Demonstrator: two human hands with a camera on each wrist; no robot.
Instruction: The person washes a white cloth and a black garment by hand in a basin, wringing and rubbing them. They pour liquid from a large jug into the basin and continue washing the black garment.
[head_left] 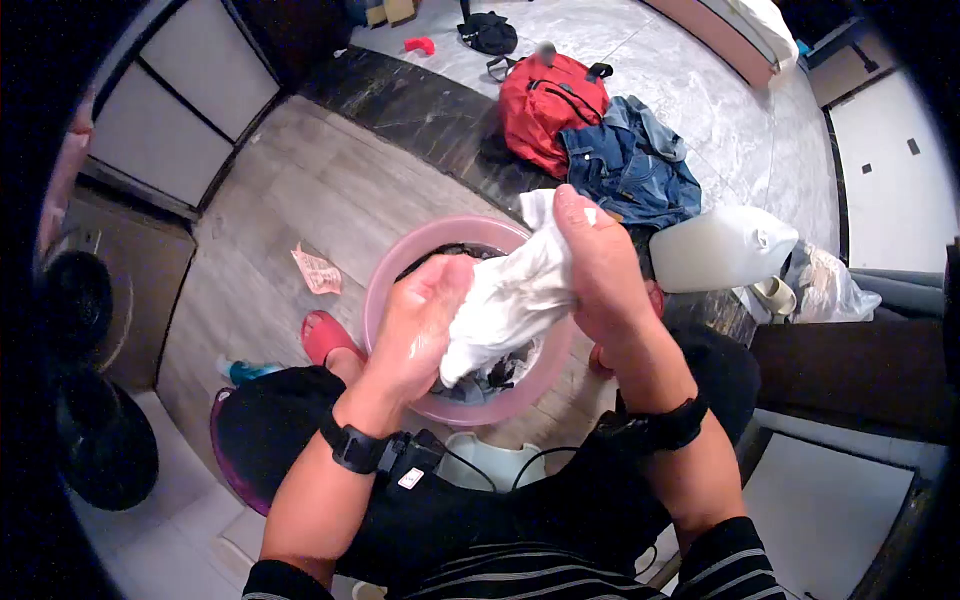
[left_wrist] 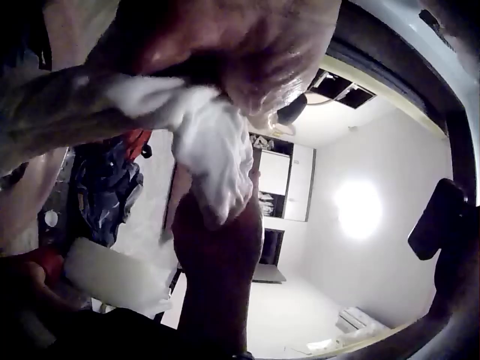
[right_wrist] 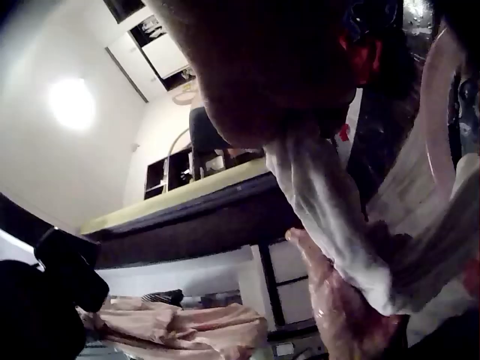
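Note:
A bunched white cloth (head_left: 515, 298) stretches between my two hands, over a pink basin (head_left: 377, 290). My left hand (head_left: 415, 325) grips its near left end, with wet, shiny skin at the base of the thumb. Farther up, my right hand (head_left: 605, 265) holds the other end, thumb laid along the top. In the right wrist view the cloth (right_wrist: 330, 217) hangs slantwise between both hands. Dark and grey wet laundry (head_left: 490, 385) lies in the basin, partly hidden below the cloth and hands.
Beyond the basin lie a red backpack (head_left: 545, 110) and a denim jacket (head_left: 635, 170). A whitish plastic jug (head_left: 720, 250) lies on its side at right. A pink paper slip (head_left: 318, 270) is on the floor at left, near a red slipper (head_left: 325, 335).

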